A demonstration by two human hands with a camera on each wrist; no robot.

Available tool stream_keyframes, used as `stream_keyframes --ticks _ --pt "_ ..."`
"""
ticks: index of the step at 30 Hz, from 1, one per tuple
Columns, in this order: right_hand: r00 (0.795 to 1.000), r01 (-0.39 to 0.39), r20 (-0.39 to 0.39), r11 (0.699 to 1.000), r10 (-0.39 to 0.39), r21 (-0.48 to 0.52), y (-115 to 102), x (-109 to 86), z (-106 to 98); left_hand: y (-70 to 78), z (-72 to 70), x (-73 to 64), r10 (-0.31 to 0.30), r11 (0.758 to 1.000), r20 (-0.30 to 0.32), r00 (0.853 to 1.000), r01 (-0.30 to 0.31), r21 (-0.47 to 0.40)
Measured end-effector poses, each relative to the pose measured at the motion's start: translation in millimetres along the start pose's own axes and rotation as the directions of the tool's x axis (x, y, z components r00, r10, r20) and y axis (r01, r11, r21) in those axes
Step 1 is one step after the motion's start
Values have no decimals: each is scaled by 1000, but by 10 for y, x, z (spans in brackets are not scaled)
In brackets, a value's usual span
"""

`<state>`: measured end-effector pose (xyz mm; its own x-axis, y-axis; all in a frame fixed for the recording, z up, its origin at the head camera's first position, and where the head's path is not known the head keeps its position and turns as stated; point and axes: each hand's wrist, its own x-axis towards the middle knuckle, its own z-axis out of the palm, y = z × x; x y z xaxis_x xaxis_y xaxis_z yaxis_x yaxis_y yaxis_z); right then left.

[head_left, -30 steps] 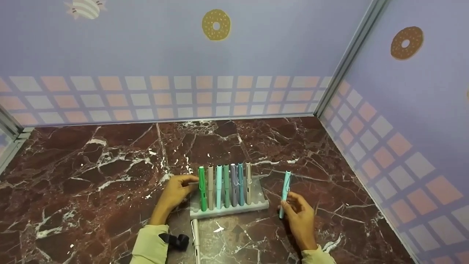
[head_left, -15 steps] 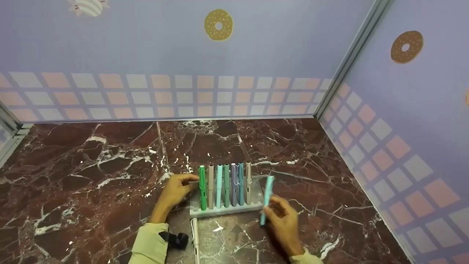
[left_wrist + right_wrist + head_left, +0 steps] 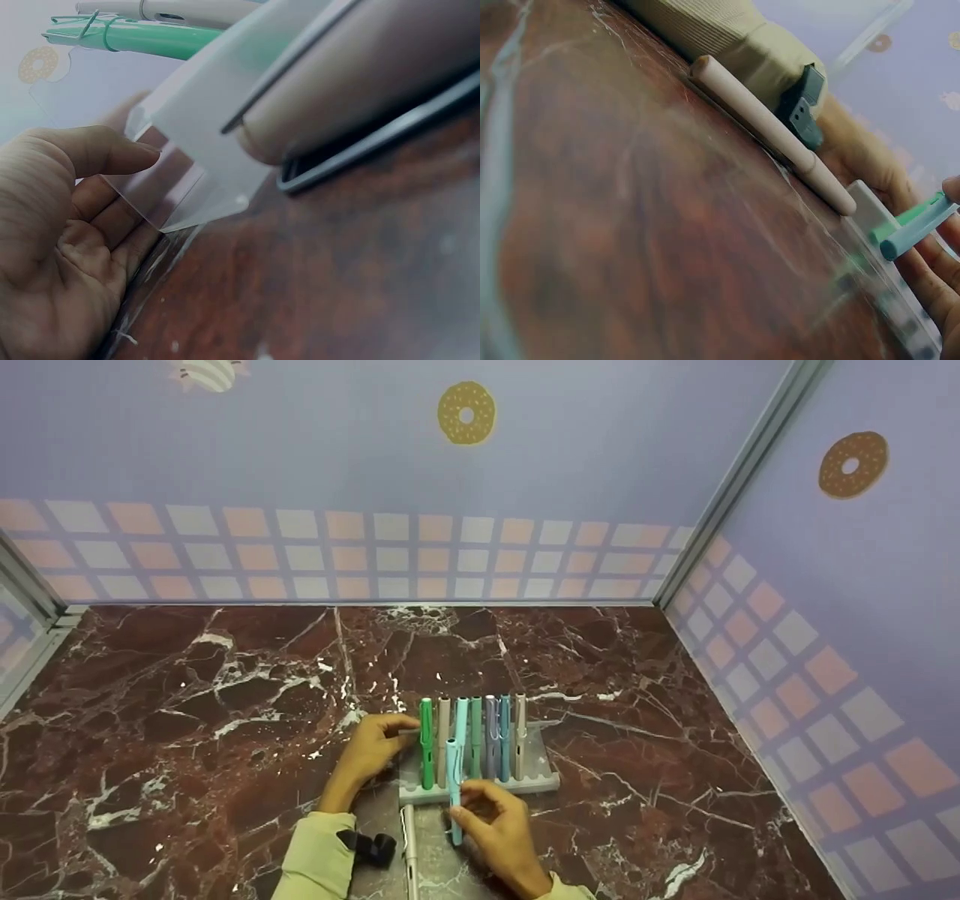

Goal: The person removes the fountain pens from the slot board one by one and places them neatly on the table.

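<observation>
A clear pen stand on the table holds a row of several upright pens, from a bright green pen at the left end to a beige pen. My left hand grips the stand's left edge, thumb on one side of the clear panel and fingers behind it. Between thumb and fingers, my right hand pinches a light blue pen, cap end up, in front of the stand. In the head view it overlaps another light blue pen in the row.
A pale pen lies in front of the stand's left corner, pointing toward the near edge. A black wrist mount sits on the left sleeve. Patterned panels bound the marble table at the back and right.
My right hand has carried the light blue pen leftward, from right of the stand to in front of its left half. My left hand keeps its hold on the stand.
</observation>
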<state>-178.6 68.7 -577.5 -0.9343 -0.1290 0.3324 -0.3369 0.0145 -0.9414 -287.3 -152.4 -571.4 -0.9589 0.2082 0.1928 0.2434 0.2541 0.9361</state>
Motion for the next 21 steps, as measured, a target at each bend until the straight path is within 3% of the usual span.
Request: stream_keyframes --ticks 4,11,17,21 --pt "998 -54 -22 998 55 35 -38 -72 -12 2 23 -2 3 1000 8 1000 -3 -1" --pt "995 -99 32 994 98 36 -88 -291 -68 -34 47 -11 31 999 17 999 -30 -24" --pt "980 -175 104 983 169 54 -168 -464 -76 -12 26 -19 -9 999 1 1000 9 -39" --pt "965 -245 95 969 243 19 -199 -479 -55 2 16 -15 -36 998 6 999 36 -42"
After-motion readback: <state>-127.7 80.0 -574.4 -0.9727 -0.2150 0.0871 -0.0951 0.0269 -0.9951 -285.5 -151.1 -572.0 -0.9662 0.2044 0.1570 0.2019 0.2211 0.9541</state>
